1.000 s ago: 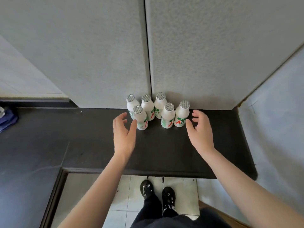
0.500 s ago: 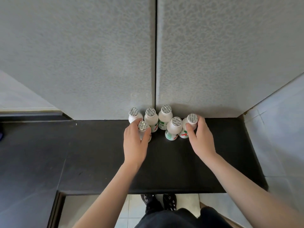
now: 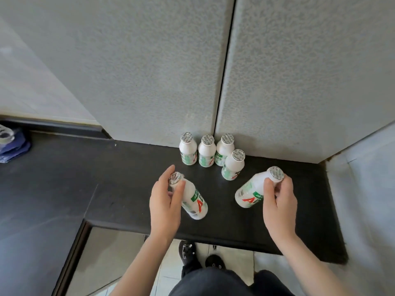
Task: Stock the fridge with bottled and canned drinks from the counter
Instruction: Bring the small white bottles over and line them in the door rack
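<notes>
White foil-capped plastic drink bottle [image 3: 193,199] is gripped at its neck by the left hand [image 3: 163,201], tilted over the black counter [image 3: 128,167]; a second bottle [image 3: 249,194] is gripped likewise by the right hand [image 3: 280,201].

Black shoes [image 3: 187,251] on pale floor tiles [image 3: 237,263]; blue cloth [image 3: 15,146] at far left.

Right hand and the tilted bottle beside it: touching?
Touching. Head view shows the right hand pinching the tilted white drink bottle by its neck, just below the foil cap.
</notes>
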The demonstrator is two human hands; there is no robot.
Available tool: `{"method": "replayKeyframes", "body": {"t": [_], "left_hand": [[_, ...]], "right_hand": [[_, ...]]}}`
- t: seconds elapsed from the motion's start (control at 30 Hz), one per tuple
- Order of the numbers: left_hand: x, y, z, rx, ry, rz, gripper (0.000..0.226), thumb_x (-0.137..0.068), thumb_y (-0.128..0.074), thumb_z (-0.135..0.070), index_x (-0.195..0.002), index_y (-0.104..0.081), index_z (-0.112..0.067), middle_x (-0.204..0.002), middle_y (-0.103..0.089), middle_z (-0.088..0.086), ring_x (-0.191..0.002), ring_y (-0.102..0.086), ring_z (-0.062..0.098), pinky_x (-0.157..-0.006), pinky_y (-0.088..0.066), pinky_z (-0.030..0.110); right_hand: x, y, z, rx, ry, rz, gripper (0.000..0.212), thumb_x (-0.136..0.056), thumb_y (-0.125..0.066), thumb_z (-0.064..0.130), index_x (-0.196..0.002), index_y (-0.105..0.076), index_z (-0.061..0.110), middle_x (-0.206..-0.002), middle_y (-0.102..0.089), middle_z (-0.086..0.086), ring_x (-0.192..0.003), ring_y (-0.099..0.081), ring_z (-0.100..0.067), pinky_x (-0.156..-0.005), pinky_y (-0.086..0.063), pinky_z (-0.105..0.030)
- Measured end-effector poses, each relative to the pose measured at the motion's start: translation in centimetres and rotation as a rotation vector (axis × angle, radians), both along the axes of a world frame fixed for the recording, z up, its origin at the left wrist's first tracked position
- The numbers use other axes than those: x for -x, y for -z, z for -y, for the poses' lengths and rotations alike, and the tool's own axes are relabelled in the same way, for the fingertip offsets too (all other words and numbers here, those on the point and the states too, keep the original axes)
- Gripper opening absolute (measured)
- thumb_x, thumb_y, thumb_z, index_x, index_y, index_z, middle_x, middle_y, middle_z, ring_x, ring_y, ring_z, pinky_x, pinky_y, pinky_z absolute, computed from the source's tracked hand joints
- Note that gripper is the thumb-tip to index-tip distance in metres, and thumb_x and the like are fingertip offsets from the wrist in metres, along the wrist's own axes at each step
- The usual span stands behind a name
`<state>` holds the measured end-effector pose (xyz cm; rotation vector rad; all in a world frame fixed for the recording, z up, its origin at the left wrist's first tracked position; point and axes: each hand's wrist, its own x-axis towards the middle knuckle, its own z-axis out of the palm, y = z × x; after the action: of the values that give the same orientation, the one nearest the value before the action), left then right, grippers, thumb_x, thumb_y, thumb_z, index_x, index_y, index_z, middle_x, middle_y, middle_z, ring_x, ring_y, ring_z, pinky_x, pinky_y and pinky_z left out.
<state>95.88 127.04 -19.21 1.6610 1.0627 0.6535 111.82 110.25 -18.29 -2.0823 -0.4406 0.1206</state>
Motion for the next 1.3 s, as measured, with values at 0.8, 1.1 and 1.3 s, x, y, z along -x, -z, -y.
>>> {"method": "replayKeyframes", "body": {"t": [0.8, 1.1, 1.3], "left_hand": [[31.5, -0.6, 26.4, 0.029, -1.275, -0.058, 0.026, -0.088, -0.062, -0.035, -0.111, -0.056, -0.047, -0.105, -0.064, -0.012, -0.094, -0.061, 0.005, -0.074, -0.051, 0.025], [44.2, 0.2, 37.8, 0.04, -1.551, -0.036, 0.028, -0.081, -0.056, -0.046, -0.107, -0.053, -0.054, -0.108, -0.064, -0.012, -0.095, -0.06, 0.001, -0.071, -0.05, 0.017], [54.7, 0.4, 48.8, 0.02, -1.672, -0.16, 0.03, -0.087, -0.061, -0.044, -0.109, -0.049, -0.061, -0.104, -0.059, -0.018, -0.096, -0.053, -0.003, -0.08, -0.051, 0.03]], "right_hand": [[27.5, -0.8, -4.0, 0.012, -1.441, -0.219, 0.035, -0.086, -0.036, 0.062, -0.085, -0.049, 0.029, -0.072, -0.057, 0.007, -0.065, -0.055, -0.007, -0.058, -0.044, -0.034], [45.2, -0.7, 0.8, 0.029, -1.798, -0.094, 0.04, -0.084, -0.035, 0.065, -0.084, -0.051, 0.029, -0.073, -0.058, 0.009, -0.067, -0.055, 0.0, -0.056, -0.038, -0.023], [61.5, -0.9, 8.7, 0.03, -2.088, -0.135, 0.036, -0.084, -0.042, 0.062, -0.085, -0.052, 0.028, -0.079, -0.059, 0.022, -0.068, -0.056, 0.003, -0.056, -0.042, -0.014]]}}
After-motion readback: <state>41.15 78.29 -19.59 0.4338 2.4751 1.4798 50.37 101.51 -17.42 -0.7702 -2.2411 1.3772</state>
